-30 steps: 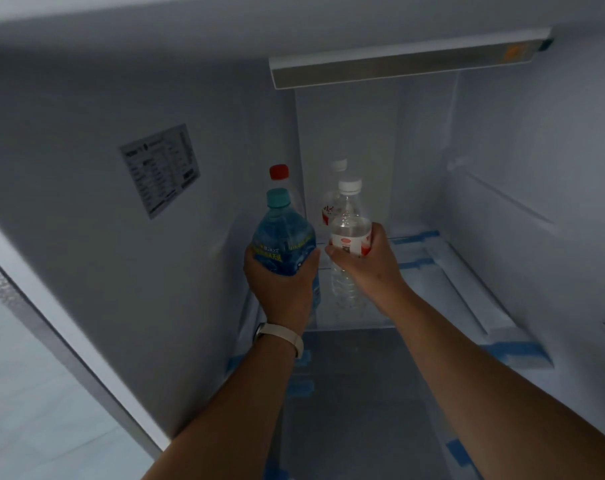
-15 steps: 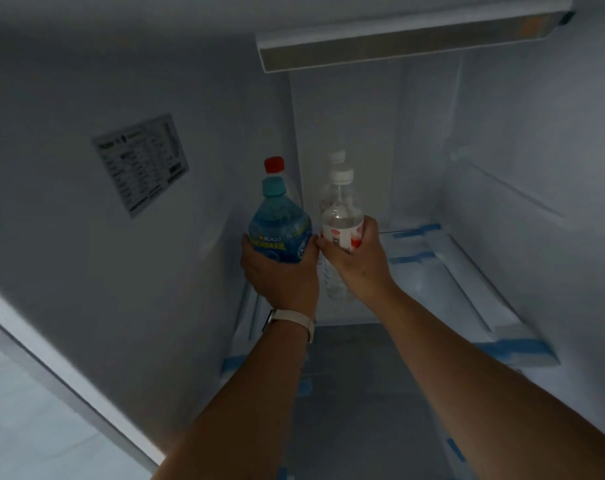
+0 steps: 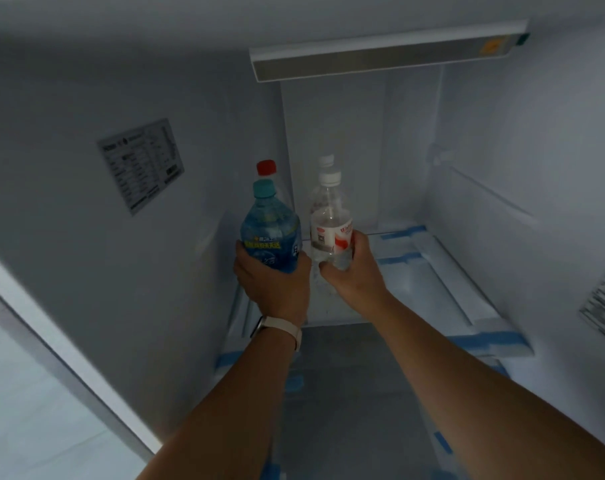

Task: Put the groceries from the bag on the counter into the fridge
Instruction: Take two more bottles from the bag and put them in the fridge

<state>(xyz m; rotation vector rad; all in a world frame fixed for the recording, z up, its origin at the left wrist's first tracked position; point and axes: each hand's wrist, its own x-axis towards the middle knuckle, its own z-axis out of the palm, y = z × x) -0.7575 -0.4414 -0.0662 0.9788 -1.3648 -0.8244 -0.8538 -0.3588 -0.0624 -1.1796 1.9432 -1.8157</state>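
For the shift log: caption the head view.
Left hand holds blue bottle, right hand clear bottle, at fridge shelf; red cap and white cap behind.

light: fridge (image 3: 86, 254) interior dim, bluish | shadow: deepest upper left | focus: soft | edges: bowed
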